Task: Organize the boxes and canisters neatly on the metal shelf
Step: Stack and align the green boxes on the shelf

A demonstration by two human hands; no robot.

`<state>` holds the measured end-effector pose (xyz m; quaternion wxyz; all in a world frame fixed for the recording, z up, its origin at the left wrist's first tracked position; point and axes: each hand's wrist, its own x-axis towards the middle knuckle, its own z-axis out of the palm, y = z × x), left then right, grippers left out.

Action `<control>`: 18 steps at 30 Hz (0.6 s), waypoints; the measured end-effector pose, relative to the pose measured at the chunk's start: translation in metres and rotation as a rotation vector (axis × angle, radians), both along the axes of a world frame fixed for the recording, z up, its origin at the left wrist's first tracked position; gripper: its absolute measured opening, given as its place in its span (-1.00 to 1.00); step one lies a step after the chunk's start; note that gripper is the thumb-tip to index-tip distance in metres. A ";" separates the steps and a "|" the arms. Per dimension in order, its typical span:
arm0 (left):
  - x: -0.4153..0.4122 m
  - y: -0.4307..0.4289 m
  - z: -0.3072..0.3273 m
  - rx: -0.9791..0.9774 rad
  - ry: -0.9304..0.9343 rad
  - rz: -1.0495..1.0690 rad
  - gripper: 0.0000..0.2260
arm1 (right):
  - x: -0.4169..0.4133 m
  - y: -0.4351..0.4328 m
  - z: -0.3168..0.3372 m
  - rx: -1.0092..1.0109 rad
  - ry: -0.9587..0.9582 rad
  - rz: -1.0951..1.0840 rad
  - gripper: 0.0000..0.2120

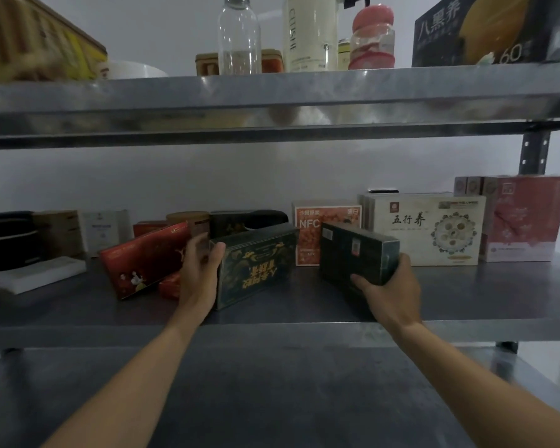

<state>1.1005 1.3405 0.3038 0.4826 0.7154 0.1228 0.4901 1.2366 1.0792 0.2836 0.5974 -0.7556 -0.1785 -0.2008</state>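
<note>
Two hands work the middle tier of the metal shelf point(304, 333). At the far right I see a white box point(430, 227) standing against the back. At centre a green-and-gold box point(259, 263) sits on the deck with its print upside down to me. The left hand point(201, 263) grips its left end, thumb on the near corner and fingers curled behind. A red box point(144, 258) leans just left of that hand. Right of centre, the right hand point(390, 287) clasps the near right end of a smaller dark box point(358, 252), thumb on its near face. I cannot tell whether that box touches the deck.
</note>
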 end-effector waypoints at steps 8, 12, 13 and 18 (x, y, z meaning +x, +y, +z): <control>-0.002 0.000 0.000 0.138 0.124 0.091 -0.71 | 0.014 -0.006 0.014 0.104 0.169 0.179 -0.42; -0.005 -0.005 0.012 0.104 0.178 0.036 -0.84 | 0.031 -0.018 0.019 0.145 0.259 0.225 -0.47; -0.006 -0.007 0.019 0.087 0.223 0.009 -0.83 | 0.034 -0.020 0.019 0.172 0.280 0.242 -0.45; 0.007 -0.010 0.058 0.123 0.561 -0.040 -0.62 | 0.044 -0.022 0.019 0.247 0.352 0.296 -0.44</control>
